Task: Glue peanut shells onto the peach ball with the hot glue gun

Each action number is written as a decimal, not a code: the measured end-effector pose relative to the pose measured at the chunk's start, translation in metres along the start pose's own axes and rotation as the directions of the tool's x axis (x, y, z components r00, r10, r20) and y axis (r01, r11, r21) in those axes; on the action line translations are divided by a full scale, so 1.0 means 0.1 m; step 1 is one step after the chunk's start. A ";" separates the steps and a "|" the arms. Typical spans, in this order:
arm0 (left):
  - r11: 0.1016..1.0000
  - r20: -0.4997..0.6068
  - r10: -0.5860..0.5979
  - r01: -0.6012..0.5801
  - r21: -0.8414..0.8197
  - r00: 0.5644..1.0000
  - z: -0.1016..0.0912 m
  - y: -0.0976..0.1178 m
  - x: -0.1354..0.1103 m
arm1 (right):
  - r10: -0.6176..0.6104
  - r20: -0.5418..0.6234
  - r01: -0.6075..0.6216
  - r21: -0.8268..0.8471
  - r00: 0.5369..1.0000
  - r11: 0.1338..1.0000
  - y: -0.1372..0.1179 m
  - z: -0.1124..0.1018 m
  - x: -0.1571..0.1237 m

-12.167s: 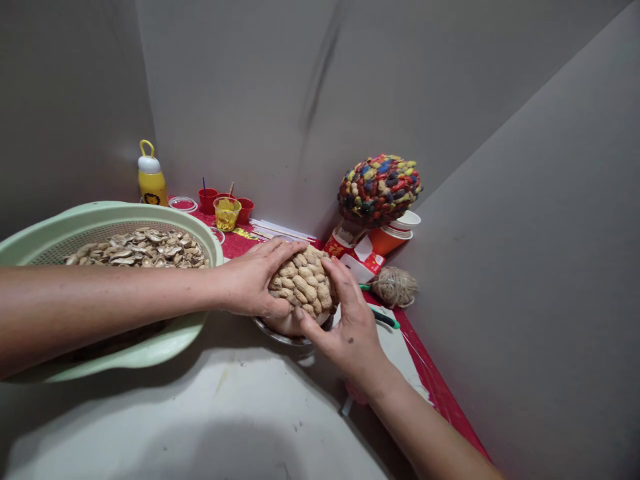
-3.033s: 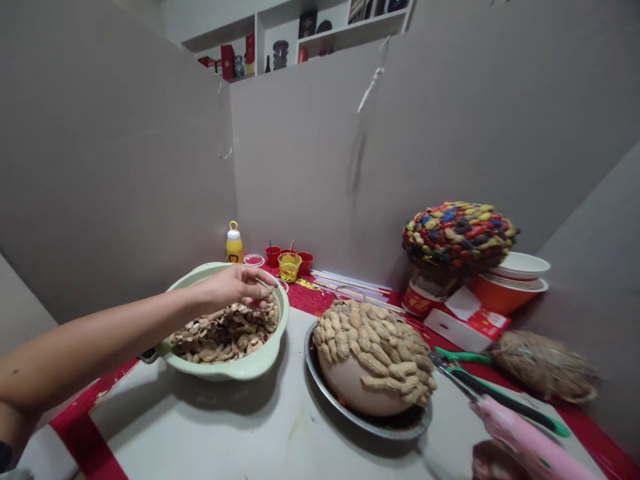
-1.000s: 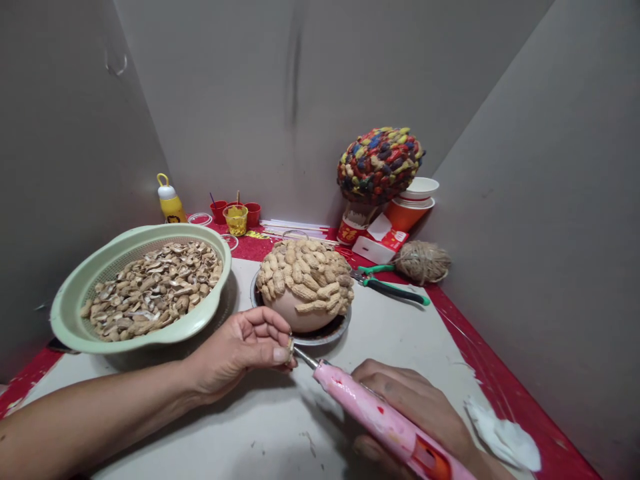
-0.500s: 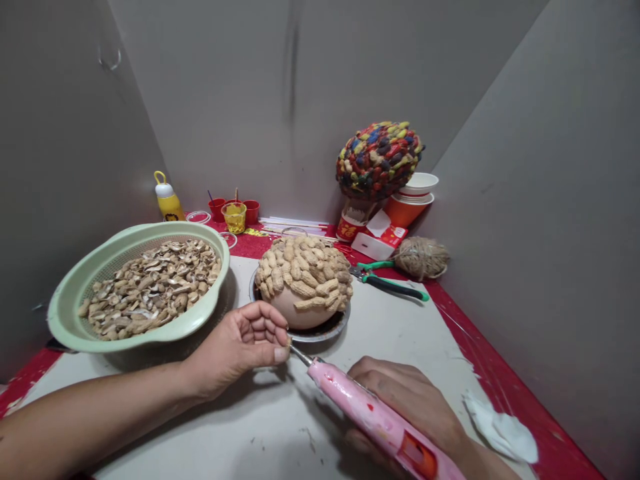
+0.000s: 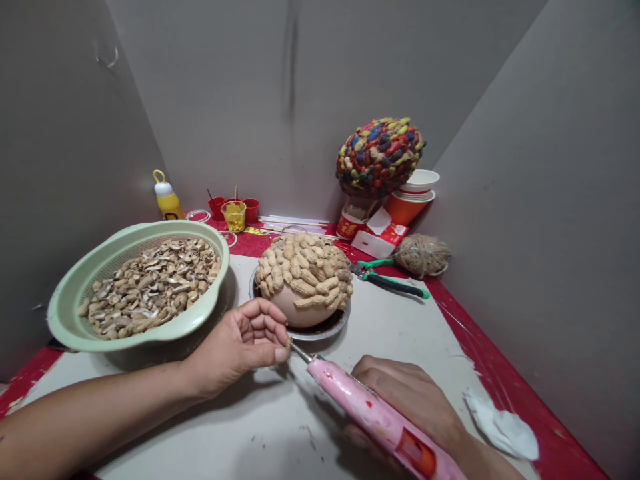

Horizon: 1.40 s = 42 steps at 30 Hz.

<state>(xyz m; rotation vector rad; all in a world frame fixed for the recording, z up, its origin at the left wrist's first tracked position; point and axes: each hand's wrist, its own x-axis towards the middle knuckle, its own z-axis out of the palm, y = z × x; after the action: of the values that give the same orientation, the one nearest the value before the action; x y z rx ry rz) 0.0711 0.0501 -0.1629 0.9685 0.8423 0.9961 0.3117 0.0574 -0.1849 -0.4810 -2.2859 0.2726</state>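
Note:
My left hand [image 5: 240, 343] pinches a small peanut shell piece [image 5: 287, 345] between thumb and fingers, low over the table. My right hand [image 5: 415, 400] grips a pink glue gun [image 5: 373, 417], whose metal nozzle touches the shell piece. Just behind them a round form covered with whole peanuts [image 5: 303, 270] sits in a metal dish [image 5: 327, 328]. A pale green colander [image 5: 100, 320] full of peanut shells stands at the left.
Green-handled pliers [image 5: 393, 280] and a twine ball [image 5: 423, 255] lie right of the dish. A multicoloured peanut-covered ball [image 5: 379, 155], orange and white bowls [image 5: 413, 193], red cups [image 5: 235, 208] and a yellow bottle [image 5: 167, 198] stand at the back. Crumpled white tissue [image 5: 503, 430] lies near right.
Earlier both hands pressed on the peanut form, then my left hand reached into the colander. In the last second the hands have held nearly still, nozzle at the shell piece.

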 end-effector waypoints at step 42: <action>0.999 0.030 0.045 -0.045 0.009 0.999 -0.04 -0.04 0.02 | -0.015 -0.006 0.013 -0.207 1.000 0.978 -0.01 0.00 0.00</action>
<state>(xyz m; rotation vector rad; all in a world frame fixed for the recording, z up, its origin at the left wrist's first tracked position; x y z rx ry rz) 0.0691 0.0522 -0.1678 1.0118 0.8043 1.0151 0.3114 0.0567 -0.1849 -0.5700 -2.3204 0.0247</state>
